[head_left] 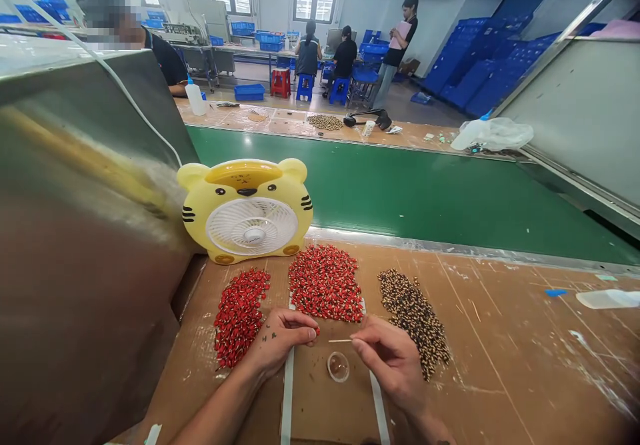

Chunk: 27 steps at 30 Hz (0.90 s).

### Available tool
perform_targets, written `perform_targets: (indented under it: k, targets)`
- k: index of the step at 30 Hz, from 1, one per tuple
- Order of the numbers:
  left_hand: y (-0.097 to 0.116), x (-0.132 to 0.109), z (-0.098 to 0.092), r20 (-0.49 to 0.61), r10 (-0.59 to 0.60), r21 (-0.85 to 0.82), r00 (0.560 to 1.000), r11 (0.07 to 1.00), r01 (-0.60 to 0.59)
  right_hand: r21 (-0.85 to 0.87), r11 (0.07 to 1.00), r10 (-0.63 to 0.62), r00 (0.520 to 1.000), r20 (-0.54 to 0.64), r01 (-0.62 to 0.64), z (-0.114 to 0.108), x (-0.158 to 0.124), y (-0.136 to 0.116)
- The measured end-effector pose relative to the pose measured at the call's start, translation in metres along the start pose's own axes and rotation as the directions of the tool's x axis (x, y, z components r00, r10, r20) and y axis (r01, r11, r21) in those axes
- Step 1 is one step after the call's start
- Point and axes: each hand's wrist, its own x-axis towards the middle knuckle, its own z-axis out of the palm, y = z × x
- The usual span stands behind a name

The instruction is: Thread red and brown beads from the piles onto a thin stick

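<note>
My left hand is closed in a pinch on a small red piece just below the middle red pile. My right hand pinches a thin pale stick that points left toward the red piece. A small clear round dish lies on the brown board between my hands. Another pile of red pieces lies to the left, and a pile of dark and tan pieces to the right.
A yellow tiger-shaped fan stands behind the piles. A green conveyor belt runs across beyond it. A metal panel walls off the left. A clear bottle lies at right. Other people sit and stand further back.
</note>
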Motion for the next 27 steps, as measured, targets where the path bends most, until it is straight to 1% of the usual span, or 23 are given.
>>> perform_targets:
  k: [4,8,13,20,24,27]
  targets:
    - [-0.001,0.0,0.0,0.02,-0.008,-0.013,1.0,1.0,0.009,0.007,1.0,0.001,1.0,0.0,-0.001,0.007,0.005,-0.002]
    - [-0.003,-0.001,-0.001,0.054,0.002,-0.012,0.999,1.0,-0.001,-0.019,1.0,-0.018,1.0,0.016,0.018,0.009,0.006,-0.001]
    - [-0.005,-0.002,-0.002,0.076,0.013,-0.001,0.997,1.0,-0.013,-0.056,0.998,-0.01,0.999,0.035,0.012,0.011,0.006,-0.001]
    - [-0.007,-0.001,-0.003,0.079,0.021,0.004,0.997,1.0,-0.021,-0.069,0.997,-0.028,0.999,0.038,0.03,0.013,0.006,-0.004]
    - [-0.007,-0.002,-0.003,0.085,0.03,0.021,0.996,0.999,-0.032,-0.069,0.997,-0.028,0.999,0.037,0.03,0.011,0.006,-0.004]
    - [-0.006,-0.002,-0.003,0.05,0.032,0.048,0.998,0.998,-0.034,-0.077,0.997,-0.016,0.999,0.031,0.019,0.003,0.003,-0.001]
